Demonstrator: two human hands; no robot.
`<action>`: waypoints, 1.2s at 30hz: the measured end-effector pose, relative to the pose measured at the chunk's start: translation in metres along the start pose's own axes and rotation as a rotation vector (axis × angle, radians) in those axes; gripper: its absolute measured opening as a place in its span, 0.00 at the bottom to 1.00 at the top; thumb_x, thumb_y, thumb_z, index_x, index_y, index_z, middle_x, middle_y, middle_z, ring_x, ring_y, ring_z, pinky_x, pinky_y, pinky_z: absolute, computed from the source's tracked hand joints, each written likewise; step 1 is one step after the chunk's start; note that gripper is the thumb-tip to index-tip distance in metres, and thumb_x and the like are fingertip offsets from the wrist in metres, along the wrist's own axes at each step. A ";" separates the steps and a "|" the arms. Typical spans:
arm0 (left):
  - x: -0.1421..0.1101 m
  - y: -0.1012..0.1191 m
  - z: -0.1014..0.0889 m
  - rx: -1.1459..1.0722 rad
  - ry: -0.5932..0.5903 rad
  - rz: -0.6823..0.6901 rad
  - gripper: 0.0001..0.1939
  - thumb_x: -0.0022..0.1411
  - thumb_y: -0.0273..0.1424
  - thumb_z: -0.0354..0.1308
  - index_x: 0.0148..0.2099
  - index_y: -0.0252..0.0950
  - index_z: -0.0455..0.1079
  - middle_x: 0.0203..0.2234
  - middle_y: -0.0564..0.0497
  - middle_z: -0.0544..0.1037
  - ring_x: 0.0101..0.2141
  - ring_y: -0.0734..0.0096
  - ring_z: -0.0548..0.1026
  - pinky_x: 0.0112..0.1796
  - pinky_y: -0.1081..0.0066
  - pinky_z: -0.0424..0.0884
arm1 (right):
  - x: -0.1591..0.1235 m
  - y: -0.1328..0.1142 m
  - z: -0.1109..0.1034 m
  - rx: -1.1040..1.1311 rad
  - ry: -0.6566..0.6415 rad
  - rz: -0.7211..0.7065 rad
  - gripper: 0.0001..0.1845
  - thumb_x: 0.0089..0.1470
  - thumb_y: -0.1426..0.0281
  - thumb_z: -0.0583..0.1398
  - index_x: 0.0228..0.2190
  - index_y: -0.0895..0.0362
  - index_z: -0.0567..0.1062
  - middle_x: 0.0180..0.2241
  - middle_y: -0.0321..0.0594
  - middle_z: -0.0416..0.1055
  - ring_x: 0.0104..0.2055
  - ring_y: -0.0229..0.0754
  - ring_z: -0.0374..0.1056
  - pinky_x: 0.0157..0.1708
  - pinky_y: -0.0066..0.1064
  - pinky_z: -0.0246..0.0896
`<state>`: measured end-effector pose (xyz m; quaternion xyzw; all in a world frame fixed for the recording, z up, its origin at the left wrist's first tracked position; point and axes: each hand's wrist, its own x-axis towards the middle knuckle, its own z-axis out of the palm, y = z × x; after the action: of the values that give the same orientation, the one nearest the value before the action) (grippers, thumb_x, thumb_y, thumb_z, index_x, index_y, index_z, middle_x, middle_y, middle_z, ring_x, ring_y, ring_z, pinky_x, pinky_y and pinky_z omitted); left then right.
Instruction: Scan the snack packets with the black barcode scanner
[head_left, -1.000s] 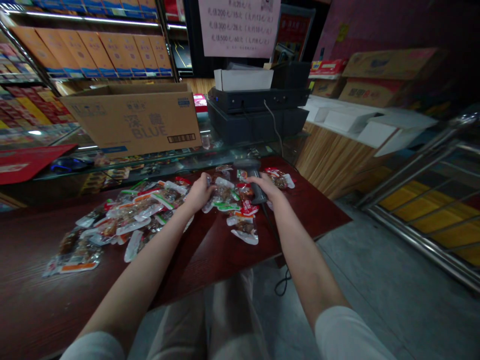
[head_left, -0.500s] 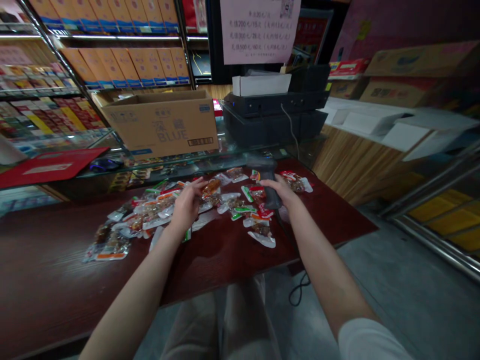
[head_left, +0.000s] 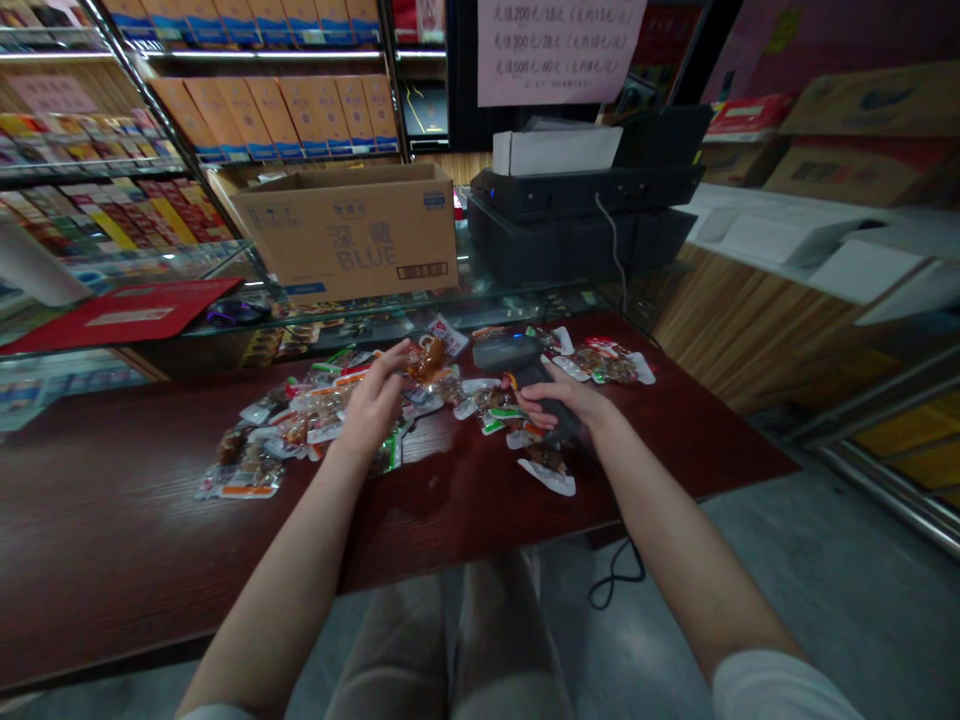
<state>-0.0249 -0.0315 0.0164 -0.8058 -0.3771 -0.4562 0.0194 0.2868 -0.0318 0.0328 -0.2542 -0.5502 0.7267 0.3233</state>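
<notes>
My right hand (head_left: 574,400) is wrapped round the handle of a dark handheld barcode scanner (head_left: 506,350). The scanner's head points left, and a small blue light shows on top. My left hand (head_left: 375,405) pinches the left edge of a clear snack packet (head_left: 431,360) with brown food inside and a red and white label. The thumb is mostly hidden behind the hand. Under and around the left hand lies a heap of similar small packets (head_left: 300,420). Several more packets (head_left: 551,470) lie below the scanner, and others (head_left: 611,362) rest to its right.
Everything lies on a dark red-brown table (head_left: 465,520). Behind it, a glass counter carries an open cardboard box (head_left: 345,240), a black machine (head_left: 585,235), a red mat (head_left: 127,315) and a mouse (head_left: 236,312). A cable (head_left: 619,575) hangs below the table's edge.
The view has swung a little, shifting the scene right and up. The scanner has come lower and left, towards the packet at my left hand. That packet now shows more of its label.
</notes>
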 end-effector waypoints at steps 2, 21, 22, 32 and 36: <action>0.001 0.000 -0.001 -0.005 0.012 -0.017 0.09 0.63 0.29 0.47 0.30 0.38 0.64 0.50 0.46 0.73 0.59 0.62 0.67 0.57 0.58 0.67 | 0.001 0.001 0.000 -0.009 -0.014 0.014 0.18 0.49 0.68 0.63 0.40 0.60 0.66 0.19 0.27 0.61 0.13 0.29 0.53 0.13 0.23 0.47; 0.009 0.018 0.034 -0.903 0.077 -0.699 0.21 0.58 0.45 0.58 0.49 0.41 0.60 0.52 0.47 0.72 0.54 0.59 0.72 0.51 0.52 0.73 | 0.000 0.000 -0.001 0.009 0.037 0.007 0.16 0.48 0.68 0.64 0.38 0.60 0.68 0.18 0.27 0.61 0.12 0.28 0.52 0.12 0.23 0.44; 0.009 0.019 0.033 -0.918 0.051 -0.699 0.21 0.59 0.44 0.58 0.50 0.42 0.60 0.54 0.46 0.72 0.55 0.59 0.71 0.52 0.51 0.72 | 0.000 0.000 0.000 -0.003 0.035 0.007 0.16 0.48 0.68 0.64 0.38 0.60 0.67 0.18 0.27 0.61 0.13 0.28 0.52 0.12 0.23 0.44; 0.014 0.031 0.025 -0.973 -0.053 -0.767 0.21 0.61 0.37 0.51 0.56 0.42 0.60 0.46 0.47 0.77 0.51 0.61 0.75 0.57 0.44 0.66 | 0.002 0.000 0.004 -0.059 -0.012 0.021 0.16 0.49 0.68 0.64 0.38 0.58 0.65 0.18 0.26 0.61 0.13 0.28 0.54 0.13 0.23 0.49; 0.013 0.028 0.031 -0.918 -0.045 -0.817 0.21 0.60 0.40 0.51 0.54 0.39 0.62 0.45 0.44 0.78 0.50 0.56 0.76 0.53 0.43 0.69 | 0.003 -0.001 0.006 -0.110 -0.020 0.037 0.13 0.49 0.68 0.64 0.34 0.58 0.65 0.18 0.27 0.61 0.13 0.29 0.55 0.13 0.23 0.50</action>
<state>0.0187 -0.0321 0.0167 -0.5317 -0.4207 -0.5255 -0.5139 0.2803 -0.0333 0.0352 -0.2745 -0.5877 0.7037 0.2899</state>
